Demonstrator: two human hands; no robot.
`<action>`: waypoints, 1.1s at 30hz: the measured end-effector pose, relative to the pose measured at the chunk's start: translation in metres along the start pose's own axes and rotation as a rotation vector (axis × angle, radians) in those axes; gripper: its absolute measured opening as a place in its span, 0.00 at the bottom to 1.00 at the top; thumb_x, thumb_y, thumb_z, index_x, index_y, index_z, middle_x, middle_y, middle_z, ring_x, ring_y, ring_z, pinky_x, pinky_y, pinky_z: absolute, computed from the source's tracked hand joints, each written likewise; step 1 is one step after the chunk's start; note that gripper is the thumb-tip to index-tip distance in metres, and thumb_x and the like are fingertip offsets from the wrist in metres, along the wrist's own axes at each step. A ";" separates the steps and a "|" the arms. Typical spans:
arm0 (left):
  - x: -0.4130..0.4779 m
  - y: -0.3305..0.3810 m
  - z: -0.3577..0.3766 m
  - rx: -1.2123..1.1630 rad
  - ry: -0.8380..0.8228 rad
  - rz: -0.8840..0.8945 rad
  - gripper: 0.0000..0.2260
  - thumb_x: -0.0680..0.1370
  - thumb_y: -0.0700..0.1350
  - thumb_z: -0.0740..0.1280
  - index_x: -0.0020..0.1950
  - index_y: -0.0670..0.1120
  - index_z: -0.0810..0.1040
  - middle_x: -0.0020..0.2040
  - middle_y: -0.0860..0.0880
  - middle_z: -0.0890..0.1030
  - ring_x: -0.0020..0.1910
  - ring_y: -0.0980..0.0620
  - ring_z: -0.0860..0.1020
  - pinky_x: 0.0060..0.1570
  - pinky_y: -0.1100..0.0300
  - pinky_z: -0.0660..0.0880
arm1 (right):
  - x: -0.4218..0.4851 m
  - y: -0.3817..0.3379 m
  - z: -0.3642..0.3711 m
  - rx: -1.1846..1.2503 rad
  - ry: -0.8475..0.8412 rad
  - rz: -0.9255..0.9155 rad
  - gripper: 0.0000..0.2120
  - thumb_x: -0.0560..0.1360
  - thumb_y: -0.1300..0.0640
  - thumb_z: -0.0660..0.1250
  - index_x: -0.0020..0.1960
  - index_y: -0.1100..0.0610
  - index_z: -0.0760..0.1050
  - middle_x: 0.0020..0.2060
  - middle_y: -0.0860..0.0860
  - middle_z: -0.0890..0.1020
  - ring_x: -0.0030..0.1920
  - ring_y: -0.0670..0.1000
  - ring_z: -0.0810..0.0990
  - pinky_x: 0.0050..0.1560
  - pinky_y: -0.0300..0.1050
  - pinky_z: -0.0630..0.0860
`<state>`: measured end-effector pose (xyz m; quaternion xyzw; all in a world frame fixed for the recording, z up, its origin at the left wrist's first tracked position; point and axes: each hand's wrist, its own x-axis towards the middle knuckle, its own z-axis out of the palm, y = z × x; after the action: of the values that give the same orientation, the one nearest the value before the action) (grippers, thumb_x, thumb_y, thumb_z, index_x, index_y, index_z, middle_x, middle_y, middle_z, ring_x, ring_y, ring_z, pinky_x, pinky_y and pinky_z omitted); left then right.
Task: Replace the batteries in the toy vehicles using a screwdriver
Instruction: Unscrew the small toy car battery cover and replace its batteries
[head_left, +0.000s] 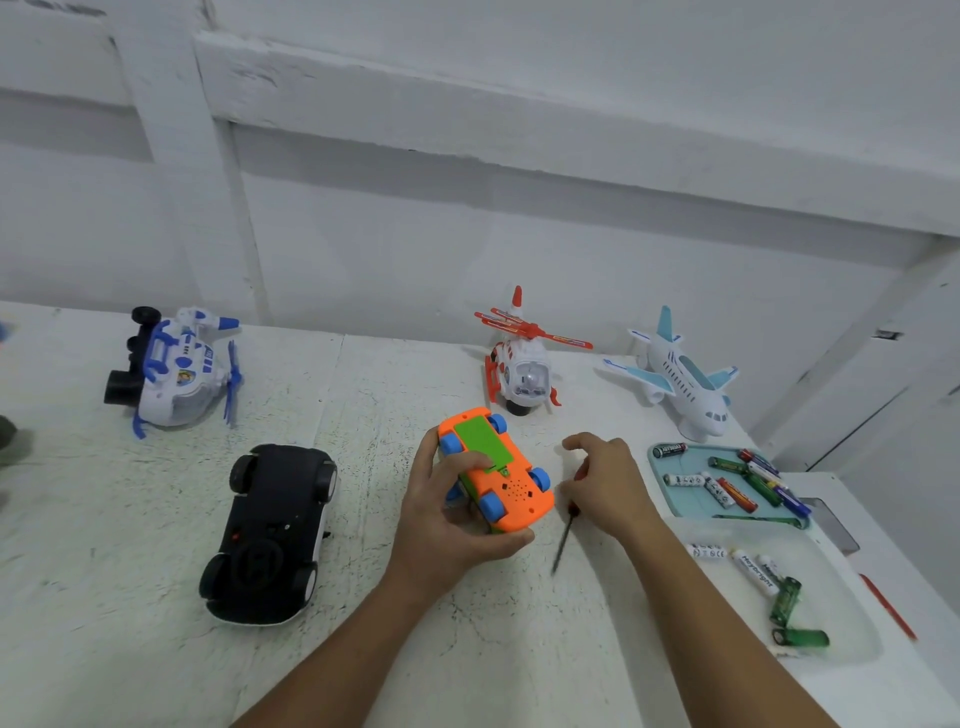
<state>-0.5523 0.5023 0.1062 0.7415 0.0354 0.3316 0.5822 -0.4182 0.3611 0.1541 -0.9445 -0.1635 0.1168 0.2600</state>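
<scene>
left hand (445, 527) grips car (511, 483), right hand (607, 486) screwdriver (564, 540)

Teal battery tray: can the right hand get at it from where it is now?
Probably yes. The teal tray lies just right of the right hand with nothing between them. But that hand grips the screwdriver, so taking a battery may mean putting it down first.

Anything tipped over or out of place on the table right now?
Yes: the blue-and-white toy helicopter at far left lies on its side, and the black toy car rests upside down, wheels up.
</scene>
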 end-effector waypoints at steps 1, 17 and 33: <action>0.000 0.000 0.000 -0.002 -0.005 -0.008 0.28 0.58 0.40 0.84 0.53 0.52 0.77 0.72 0.44 0.62 0.65 0.65 0.70 0.45 0.63 0.81 | -0.002 -0.001 -0.001 -0.032 -0.012 0.031 0.26 0.70 0.65 0.69 0.67 0.54 0.70 0.56 0.57 0.69 0.42 0.49 0.73 0.37 0.38 0.68; -0.004 0.001 0.001 -0.016 -0.030 -0.048 0.27 0.59 0.31 0.81 0.54 0.41 0.76 0.71 0.48 0.63 0.62 0.67 0.72 0.43 0.66 0.79 | -0.015 -0.024 -0.043 0.457 0.236 -0.050 0.21 0.77 0.63 0.67 0.66 0.48 0.67 0.45 0.55 0.80 0.37 0.49 0.84 0.38 0.41 0.82; -0.002 -0.004 -0.001 0.054 -0.023 -0.018 0.29 0.59 0.48 0.84 0.55 0.61 0.76 0.74 0.52 0.60 0.67 0.65 0.68 0.49 0.58 0.82 | -0.035 -0.060 -0.031 0.913 0.307 -0.279 0.23 0.80 0.64 0.63 0.69 0.47 0.63 0.47 0.55 0.76 0.40 0.52 0.85 0.39 0.46 0.83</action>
<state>-0.5531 0.5032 0.1021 0.7604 0.0442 0.3168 0.5652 -0.4562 0.3827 0.2163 -0.7098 -0.1803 0.0001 0.6809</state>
